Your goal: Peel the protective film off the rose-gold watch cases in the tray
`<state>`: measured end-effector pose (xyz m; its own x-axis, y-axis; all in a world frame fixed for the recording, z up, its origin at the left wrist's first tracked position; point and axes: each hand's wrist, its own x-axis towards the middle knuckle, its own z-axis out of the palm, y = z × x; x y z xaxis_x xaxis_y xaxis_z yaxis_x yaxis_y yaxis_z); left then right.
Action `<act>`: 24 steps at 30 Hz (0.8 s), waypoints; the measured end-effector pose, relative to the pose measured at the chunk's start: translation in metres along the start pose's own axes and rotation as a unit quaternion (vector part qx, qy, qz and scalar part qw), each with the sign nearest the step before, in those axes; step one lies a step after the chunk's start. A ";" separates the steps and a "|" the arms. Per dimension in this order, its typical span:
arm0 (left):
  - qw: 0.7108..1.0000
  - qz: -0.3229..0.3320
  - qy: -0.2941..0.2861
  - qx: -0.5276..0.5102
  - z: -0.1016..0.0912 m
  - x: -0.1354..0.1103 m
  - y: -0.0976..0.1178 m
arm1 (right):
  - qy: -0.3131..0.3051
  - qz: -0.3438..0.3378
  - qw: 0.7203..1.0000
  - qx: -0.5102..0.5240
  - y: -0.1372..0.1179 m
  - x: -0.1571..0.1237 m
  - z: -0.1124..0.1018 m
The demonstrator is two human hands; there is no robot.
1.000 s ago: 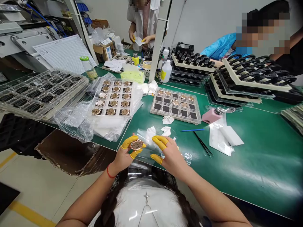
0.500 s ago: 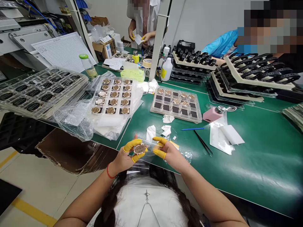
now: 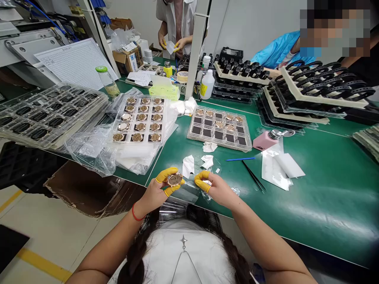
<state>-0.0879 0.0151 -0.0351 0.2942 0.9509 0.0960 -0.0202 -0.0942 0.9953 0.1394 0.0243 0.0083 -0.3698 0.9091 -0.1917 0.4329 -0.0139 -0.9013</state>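
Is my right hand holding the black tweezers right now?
No, the black tweezers lie on the green table, apart from the right hand.

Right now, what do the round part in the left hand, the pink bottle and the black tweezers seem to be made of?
Round part: likely metal, its rose-gold rim glinting.
Pink bottle: probably plastic, opaque and smooth; its silvery top reflects like metal.
Black tweezers: coated metal or plastic; the plain dark legs leave it open.

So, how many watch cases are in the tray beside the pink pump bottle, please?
6 watch cases: back row of the tray, first, second, fourth and fifth places from left; middle row, third and fourth. None looks hidden.
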 end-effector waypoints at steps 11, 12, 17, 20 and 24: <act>0.991 -0.135 -0.011 0.013 0.009 0.008 0.007 | 0.069 0.001 0.990 0.121 -0.008 0.002 0.009; 0.989 -0.143 -0.025 -0.014 0.011 0.008 0.008 | 0.070 0.022 0.984 0.164 -0.010 0.003 0.012; 0.983 -0.148 -0.055 -0.095 0.019 0.004 0.013 | 0.012 0.055 0.950 0.306 -0.018 0.008 0.027; 0.983 -0.148 -0.056 -0.091 0.021 0.003 0.013 | 0.002 0.046 0.948 0.315 -0.019 0.009 0.030; 0.984 -0.150 -0.056 -0.084 0.021 0.003 0.011 | 0.007 0.056 0.949 0.310 -0.016 0.009 0.030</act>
<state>-0.0669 0.0109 -0.0241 0.4143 0.8893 -0.1935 -0.0714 0.2437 0.9672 0.1043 0.0202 0.0088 -0.3382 0.8927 -0.2977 -0.0997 -0.3486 -0.9320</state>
